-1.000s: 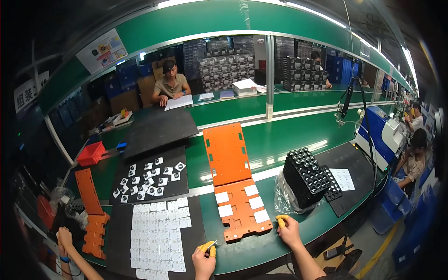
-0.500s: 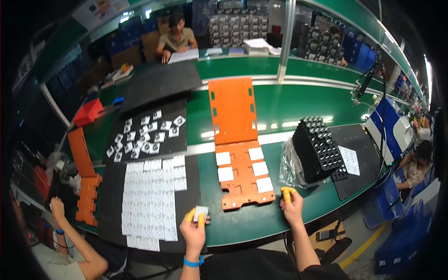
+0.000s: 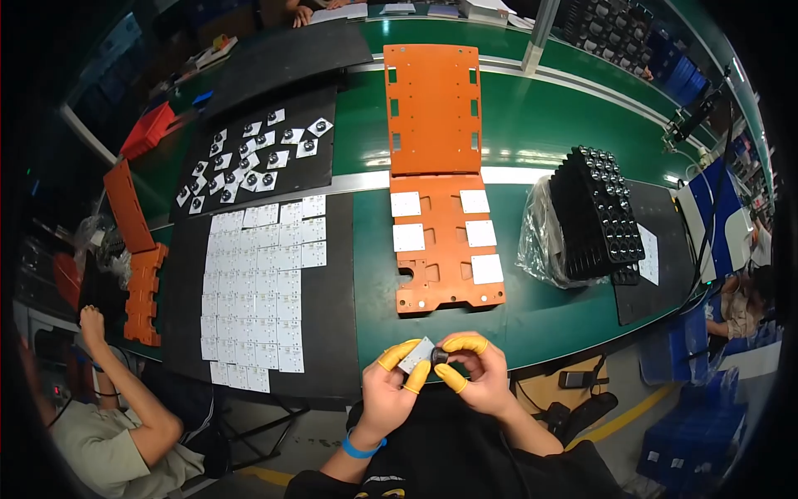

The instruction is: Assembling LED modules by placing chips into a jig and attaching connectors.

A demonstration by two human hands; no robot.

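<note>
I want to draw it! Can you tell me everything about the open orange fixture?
The orange fixture looks like hard plastic and lies open on the green bench. Its far panel is flat, with slots along both sides. Its thicker near base carries five white square boards, two left and three right; the near-left pocket is bare.

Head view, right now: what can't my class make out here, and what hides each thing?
All in the head view:
Black part: partly covered by the right hand.
White card: lower corner behind the thumb of the left hand; far face turned away.
Person at the far side: head cut off by the top edge.
Spread cards: markings too small to read.
</note>
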